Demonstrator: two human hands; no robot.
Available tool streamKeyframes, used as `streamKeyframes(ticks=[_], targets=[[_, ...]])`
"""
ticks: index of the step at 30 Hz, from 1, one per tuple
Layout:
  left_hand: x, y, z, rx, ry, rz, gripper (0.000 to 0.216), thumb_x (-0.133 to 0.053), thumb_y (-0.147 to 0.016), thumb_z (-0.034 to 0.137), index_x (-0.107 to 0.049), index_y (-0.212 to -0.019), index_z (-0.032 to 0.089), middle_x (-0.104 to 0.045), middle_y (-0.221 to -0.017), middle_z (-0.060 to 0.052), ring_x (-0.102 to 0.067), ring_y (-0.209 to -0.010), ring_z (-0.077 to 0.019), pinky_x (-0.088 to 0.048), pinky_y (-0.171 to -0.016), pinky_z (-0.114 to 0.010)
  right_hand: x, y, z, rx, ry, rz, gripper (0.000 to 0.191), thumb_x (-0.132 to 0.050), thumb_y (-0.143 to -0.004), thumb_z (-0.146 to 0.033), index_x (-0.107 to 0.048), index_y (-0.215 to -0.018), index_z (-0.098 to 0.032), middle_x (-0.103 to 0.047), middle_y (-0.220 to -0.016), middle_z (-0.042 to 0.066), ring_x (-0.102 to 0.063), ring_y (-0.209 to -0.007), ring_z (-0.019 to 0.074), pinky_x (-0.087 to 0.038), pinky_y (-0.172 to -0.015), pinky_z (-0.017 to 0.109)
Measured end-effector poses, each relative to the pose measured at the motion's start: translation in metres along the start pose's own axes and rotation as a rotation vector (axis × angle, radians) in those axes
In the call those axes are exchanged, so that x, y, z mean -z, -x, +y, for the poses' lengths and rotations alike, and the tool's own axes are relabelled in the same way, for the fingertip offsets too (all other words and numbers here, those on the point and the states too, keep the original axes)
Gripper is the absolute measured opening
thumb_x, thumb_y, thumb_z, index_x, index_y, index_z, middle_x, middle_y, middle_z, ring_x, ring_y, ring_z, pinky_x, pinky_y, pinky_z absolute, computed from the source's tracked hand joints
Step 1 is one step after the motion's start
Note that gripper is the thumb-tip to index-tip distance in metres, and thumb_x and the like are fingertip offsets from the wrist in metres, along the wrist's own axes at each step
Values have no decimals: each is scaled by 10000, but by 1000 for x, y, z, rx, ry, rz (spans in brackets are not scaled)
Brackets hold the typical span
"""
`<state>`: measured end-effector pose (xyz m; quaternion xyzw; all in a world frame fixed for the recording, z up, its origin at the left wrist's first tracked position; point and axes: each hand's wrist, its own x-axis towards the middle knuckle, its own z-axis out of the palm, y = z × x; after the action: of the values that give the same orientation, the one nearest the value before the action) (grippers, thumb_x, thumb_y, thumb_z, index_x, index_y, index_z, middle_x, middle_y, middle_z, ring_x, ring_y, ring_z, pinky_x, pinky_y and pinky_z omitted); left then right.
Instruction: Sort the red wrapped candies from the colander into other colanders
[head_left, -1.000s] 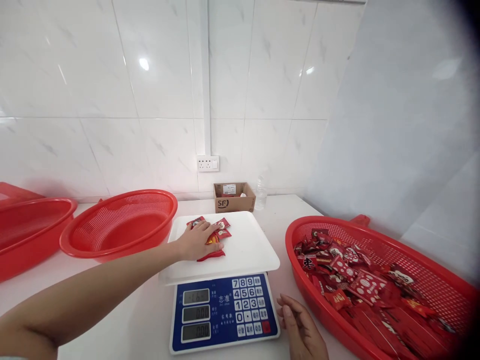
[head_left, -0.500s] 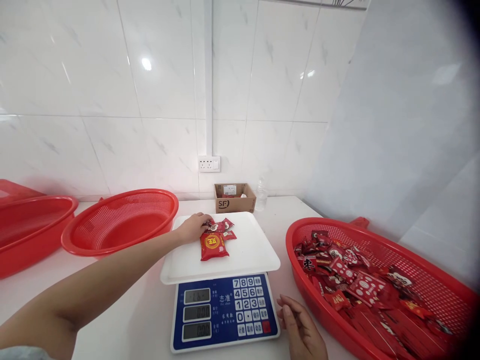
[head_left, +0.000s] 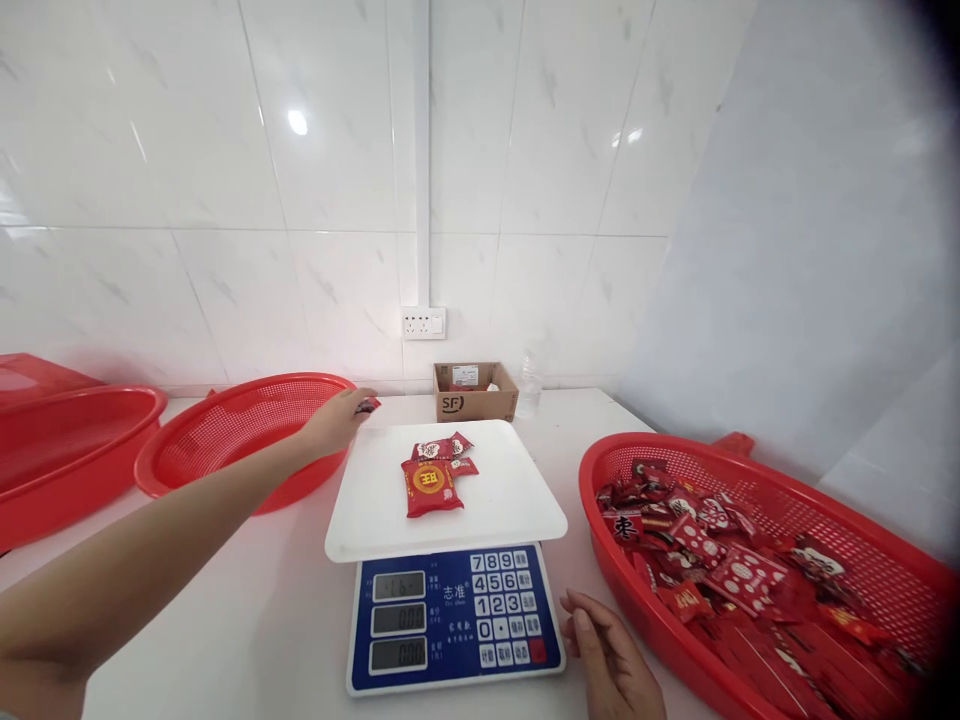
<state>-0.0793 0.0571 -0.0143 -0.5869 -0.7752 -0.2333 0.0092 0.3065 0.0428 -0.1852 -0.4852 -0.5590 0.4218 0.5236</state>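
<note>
My left hand (head_left: 339,420) is closed on a small red candy packet (head_left: 367,405), above the right rim of the empty-looking red basket (head_left: 247,430). On the scale's white pan (head_left: 495,500) lie a larger red packet (head_left: 433,487) with a yellow emblem and several smaller red packets (head_left: 435,449) behind it. My right hand (head_left: 611,655) rests beside the right edge of the blue scale panel (head_left: 454,620), fingers loosely curled and apart from the thumb, with nothing visible in them.
A large red basket (head_left: 600,520) at the right holds many red-wrapped sweets (head_left: 720,540). Another red basket (head_left: 75,400) stands at the far left. Behind the scale are a small cardboard box (head_left: 472,403) and a clear plastic bottle (head_left: 529,388), near the tiled wall.
My left hand has moved left off the pan, carrying a small packet toward the basket. The other packets stay on the pan. My right hand has barely moved.
</note>
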Motion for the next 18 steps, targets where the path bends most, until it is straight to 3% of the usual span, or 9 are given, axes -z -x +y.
streamKeyframes(ticks=[5,9,14,18], targets=[[24,9,-45,147,-33,-12,325,-571,-918,318,-556,-1214,183,-584,-1234,-95,-611,-1032,-232,-526,-859,-443,4,-2,10,-86,-5,-38,563,-605,-715,-683,-719,-928,-174,-735,-927,92,-662,-775,222,-564,-736,290],[29,20,-57,235,-57,-64,329,-579,-913,321,-558,-1204,168,-601,-1192,-89,-626,-987,-225,-541,-821,-428,6,-2,14,-108,13,-81,574,-599,-720,-684,-714,-960,-175,-728,-950,96,-655,-820,228,-553,-791,296],[14,29,-18,114,-44,-24,364,-572,-915,332,-537,-1245,182,-556,-1281,-103,-588,-1084,-255,-503,-896,-479,5,-3,10,-89,6,-61,566,-608,-712,-682,-723,-933,-175,-735,-923,94,-658,-779,226,-562,-744,297],[-15,38,34,-143,6,-167,443,-544,-924,377,-477,-1330,211,-465,-1413,-116,-496,-1235,-295,-411,-1007,-543,3,-1,6,-64,4,-25,547,-620,-708,-674,-728,-910,-177,-740,-890,87,-658,-738,219,-561,-691,290]])
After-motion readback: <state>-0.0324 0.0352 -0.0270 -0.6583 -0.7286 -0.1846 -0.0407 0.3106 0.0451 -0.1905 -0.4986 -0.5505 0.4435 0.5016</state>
